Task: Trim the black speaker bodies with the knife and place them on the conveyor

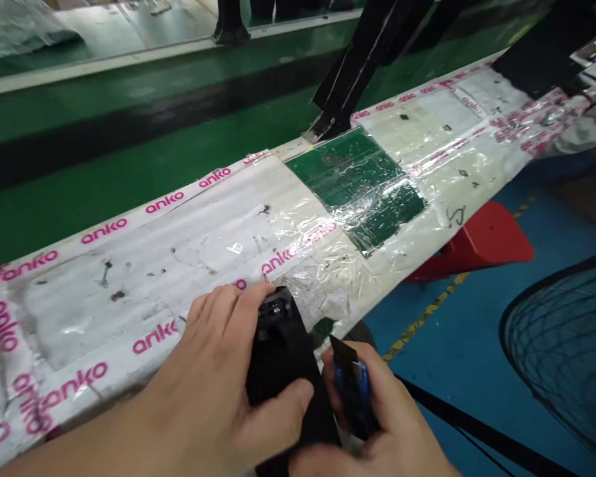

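My left hand (pixel 228 371) is closed round a long black piece (pixel 292 377), its fingers over the left side and the thumb on top. The far end of that piece shows a small opening with light metallic or plastic parts inside; its exact kind I cannot make out. In my right hand (pixel 392 417) is a blue-and-black utility knife (pixel 351 384), its dark blade pointing up and away from me. The knife is just right of the black piece, and I cannot tell whether they touch. My right fingertips are partly hidden and blurred.
A narrow bench ledge (pixel 218 232), covered in white sheet and pink-lettered "anko" tape, runs beside a green conveyor belt (pixel 144 132). A black post (pixel 352 73) rises from its far edge. To the right are a red plastic stool (pixel 496 238) and a black mesh basket (pixel 566 358).
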`<state>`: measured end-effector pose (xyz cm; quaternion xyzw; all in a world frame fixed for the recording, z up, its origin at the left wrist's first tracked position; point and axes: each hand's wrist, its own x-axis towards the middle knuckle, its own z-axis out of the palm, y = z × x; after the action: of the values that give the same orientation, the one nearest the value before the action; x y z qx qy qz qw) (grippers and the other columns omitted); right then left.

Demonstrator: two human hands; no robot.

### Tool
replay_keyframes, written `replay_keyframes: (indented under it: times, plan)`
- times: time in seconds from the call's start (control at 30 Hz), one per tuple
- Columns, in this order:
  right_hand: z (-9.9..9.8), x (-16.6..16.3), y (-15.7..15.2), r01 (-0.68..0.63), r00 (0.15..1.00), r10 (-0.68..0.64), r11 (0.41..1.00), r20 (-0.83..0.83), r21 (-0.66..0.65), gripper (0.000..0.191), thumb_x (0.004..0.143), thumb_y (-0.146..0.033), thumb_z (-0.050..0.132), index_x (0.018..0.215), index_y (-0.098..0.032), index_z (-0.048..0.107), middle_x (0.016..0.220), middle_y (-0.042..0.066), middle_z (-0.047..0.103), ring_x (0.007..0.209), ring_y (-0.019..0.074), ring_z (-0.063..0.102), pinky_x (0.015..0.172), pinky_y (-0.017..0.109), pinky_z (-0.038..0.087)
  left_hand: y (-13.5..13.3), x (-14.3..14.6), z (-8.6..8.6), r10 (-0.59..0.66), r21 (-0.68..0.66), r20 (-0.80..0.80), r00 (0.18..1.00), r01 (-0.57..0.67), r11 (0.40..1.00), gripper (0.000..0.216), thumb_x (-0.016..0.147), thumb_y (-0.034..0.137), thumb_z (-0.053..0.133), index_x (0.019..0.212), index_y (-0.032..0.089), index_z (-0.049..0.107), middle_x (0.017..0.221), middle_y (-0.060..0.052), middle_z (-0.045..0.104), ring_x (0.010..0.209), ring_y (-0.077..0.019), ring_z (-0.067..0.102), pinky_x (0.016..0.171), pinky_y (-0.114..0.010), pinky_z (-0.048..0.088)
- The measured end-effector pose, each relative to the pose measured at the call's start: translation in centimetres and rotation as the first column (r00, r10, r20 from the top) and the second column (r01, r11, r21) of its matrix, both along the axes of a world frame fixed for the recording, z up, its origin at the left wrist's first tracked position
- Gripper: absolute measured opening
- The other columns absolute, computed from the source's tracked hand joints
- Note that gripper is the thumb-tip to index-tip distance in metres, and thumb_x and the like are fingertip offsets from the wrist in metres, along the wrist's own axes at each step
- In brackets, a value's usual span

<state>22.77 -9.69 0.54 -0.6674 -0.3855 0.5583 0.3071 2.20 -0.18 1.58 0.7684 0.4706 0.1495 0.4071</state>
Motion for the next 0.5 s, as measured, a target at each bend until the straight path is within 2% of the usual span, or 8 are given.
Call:
replay_keyframes:
  times: [0.03, 0.1, 0.17, 0.23, 0.3, 0.37, 0.5]
  plan:
    - [-0.2, -0.6, 0.1, 0.086, 0.995, -0.088, 0.996, -0.052, -0.035, 0.050, 0.066, -0.038, 0.090, 0.106, -0.030, 0.061, 0.087, 0.000, 0.071, 0.078, 0.0243, 0.070, 0.065, 0.031, 0.058, -0.2, -0.2, 0.3, 0.012, 0.008, -0.005, 1.000, -0.012, 1.000, 0.070, 0.088, 0.040, 0.068, 0.151, 0.030, 0.041, 0.130, -0.011, 0.060, 0.121, -0.0390, 0.056, 0.104, -0.060, 0.047]
    - [-0.4, -0.6, 0.5, 0.258, 0.964, -0.261, 0.964, -0.051, -0.061, 0.056, 0.067, -0.050, 0.091, 0.109, -0.029, 0.062, 0.091, 0.001, 0.072, 0.082, 0.0234, 0.070, 0.071, 0.031, 0.059, -0.2, -0.7, 0.5, 0.053, -0.090, 0.015, 0.998, -0.052, 0.995, 0.077, 0.087, 0.037, 0.067, 0.156, 0.035, 0.034, 0.138, -0.008, 0.059, 0.124, -0.0360, 0.058, 0.102, -0.053, 0.052]
    - [-0.5, 0.3, 1.0, 0.354, 0.935, -0.354, 0.935, -0.001, -0.039, 0.063, 0.067, -0.061, 0.091, 0.113, -0.028, 0.063, 0.089, 0.001, 0.070, 0.078, 0.0206, 0.067, 0.073, 0.030, 0.058, 0.5, -1.1, 0.5, 0.067, -0.228, 0.036, 0.997, -0.057, 0.972, 0.067, 0.087, 0.038, 0.070, 0.148, 0.036, 0.043, 0.137, -0.006, 0.060, 0.120, -0.0325, 0.062, 0.094, -0.045, 0.057]
    - [-0.5, 1.2, 1.4, 0.350, 0.937, -0.350, 0.937, 0.009, -0.010, 0.063, 0.067, -0.067, 0.090, 0.109, -0.028, 0.064, 0.084, -0.001, 0.066, 0.073, 0.0180, 0.061, 0.069, 0.028, 0.055, 1.3, -1.3, 0.2, 0.028, -0.287, 0.080, 0.996, -0.004, 0.958, 0.046, 0.087, 0.041, 0.072, 0.129, 0.031, 0.057, 0.125, -0.006, 0.062, 0.112, -0.0299, 0.064, 0.089, -0.042, 0.058]
    - [-0.5, 1.7, 1.7, 0.333, 0.943, -0.333, 0.943, -0.008, 0.005, 0.062, 0.066, -0.068, 0.090, 0.105, -0.028, 0.063, 0.082, -0.002, 0.063, 0.070, 0.0168, 0.057, 0.067, 0.028, 0.053, 1.9, -1.2, -0.2, -0.002, -0.275, 0.130, 0.992, 0.038, 0.961, 0.033, 0.088, 0.041, 0.072, 0.115, 0.026, 0.061, 0.113, -0.005, 0.062, 0.105, -0.0279, 0.064, 0.089, -0.042, 0.058]
    - [-0.6, 1.6, 1.8, 0.329, 0.944, -0.329, 0.944, -0.034, 0.000, 0.063, 0.065, -0.068, 0.091, 0.105, -0.027, 0.063, 0.081, -0.002, 0.062, 0.069, 0.0161, 0.054, 0.066, 0.028, 0.052, 2.1, -1.2, -0.5, 0.004, -0.274, 0.163, 0.987, 0.042, 0.961, 0.030, 0.089, 0.039, 0.071, 0.115, 0.026, 0.061, 0.111, -0.004, 0.062, 0.103, -0.0268, 0.063, 0.087, -0.041, 0.058]
    - [-0.9, 1.4, 1.8, 0.328, 0.942, -0.329, 0.944, -0.065, -0.028, 0.066, 0.066, -0.069, 0.090, 0.109, -0.028, 0.061, 0.080, -0.003, 0.060, 0.069, 0.0174, 0.053, 0.065, 0.030, 0.050, 2.0, -1.2, -1.4, -0.029, -0.304, 0.226, 0.974, 0.099, 0.947, 0.035, 0.093, 0.040, 0.069, 0.124, 0.028, 0.058, 0.118, -0.005, 0.064, 0.111, -0.0276, 0.063, 0.088, -0.039, 0.060]
